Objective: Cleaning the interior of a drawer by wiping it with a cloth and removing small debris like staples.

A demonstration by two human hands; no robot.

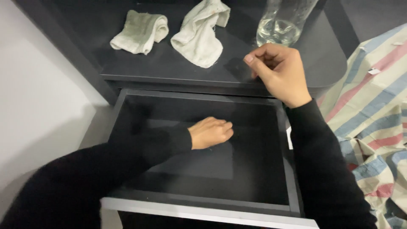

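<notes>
An open dark drawer is seen pulled out from a black nightstand, its long axis running left to right across the view. The left hand is laid inside the drawer, palm down on the bare bottom panel, fingers held together and slightly curled; nothing is seen clamped in it. The right hand is held above the rear right corner of the drawer, over the front edge of the nightstand top, with its fingers pinched together; whether anything small is gripped between them cannot be told. The left hand is thus the one in contact with the drawer, while the right is raised just behind it. The drawer interior looks smooth, matte and dark, with a pale front edge. On the nightstand top are seen a folded pale cloth, a crumpled white cloth and a clear bottle. A striped sheet lies at the right.
</notes>
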